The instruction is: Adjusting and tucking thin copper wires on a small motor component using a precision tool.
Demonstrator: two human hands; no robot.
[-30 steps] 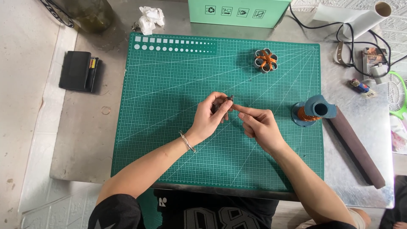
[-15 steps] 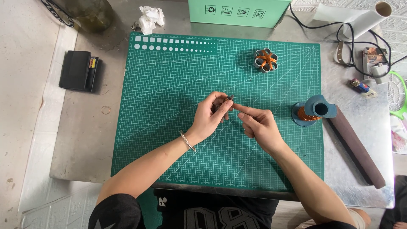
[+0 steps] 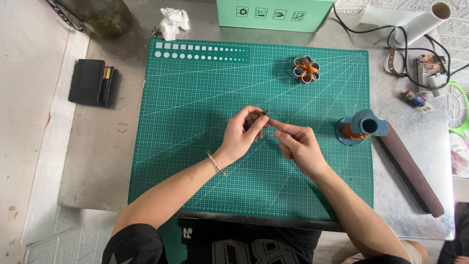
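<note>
Over the middle of the green cutting mat [image 3: 195, 122], my left hand [image 3: 244, 134] pinches a small dark part [image 3: 264, 115] between its fingertips. My right hand [image 3: 298, 144] is just to the right of it, its forefinger stretched out and touching the part; whether it grips a thin wire there I cannot tell. A blue spool [image 3: 361, 128] wound with copper wire lies on its side at the mat's right edge. A small grey round piece wound with copper wire [image 3: 307, 70] sits on the mat farther back.
A long dark bar [image 3: 410, 171] lies right of the spool. A black wallet-like case [image 3: 89, 82] sits left of the mat. At the back are a mint-green box [image 3: 273, 13], crumpled paper [image 3: 173, 22], a paper roll [image 3: 415, 22], cables and small gadgets [image 3: 425, 68].
Both hands stay together at the mat's centre, with only slight finger movement around the small part.
</note>
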